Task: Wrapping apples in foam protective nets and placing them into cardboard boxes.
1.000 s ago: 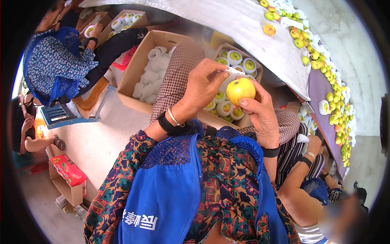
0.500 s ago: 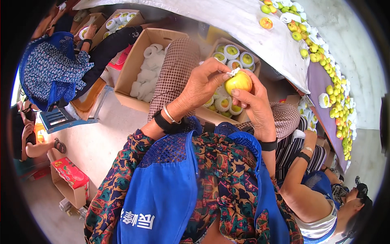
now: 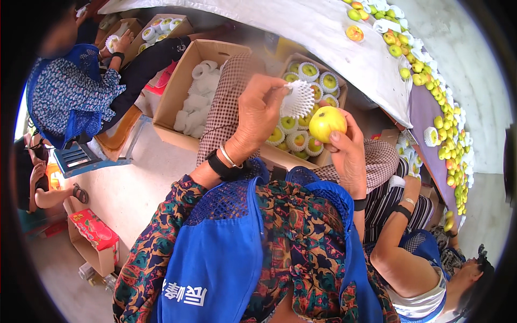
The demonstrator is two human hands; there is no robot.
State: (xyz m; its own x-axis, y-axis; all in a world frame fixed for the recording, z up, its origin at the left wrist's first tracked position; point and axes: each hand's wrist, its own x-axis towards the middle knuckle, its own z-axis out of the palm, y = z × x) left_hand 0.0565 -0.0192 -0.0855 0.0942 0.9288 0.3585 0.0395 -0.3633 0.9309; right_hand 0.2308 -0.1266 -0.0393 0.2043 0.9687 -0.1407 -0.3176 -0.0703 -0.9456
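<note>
White characters (image 3: pixel 184 294) stand upside down on the blue vest (image 3: pixel 221 253), lower centre-left; print on the red box (image 3: pixel 93 228), lower left, is too small to read.

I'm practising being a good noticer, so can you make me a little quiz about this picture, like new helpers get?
1. True or false: the right hand holds a bare apple.

2. What does the left hand pinch?
a) a spoon
b) a foam net
c) a cup

3. Fill in the missing word: the wrapped apples sit in a cardboard ____.

Key: 1. True. 2. b. 3. Box.
</note>
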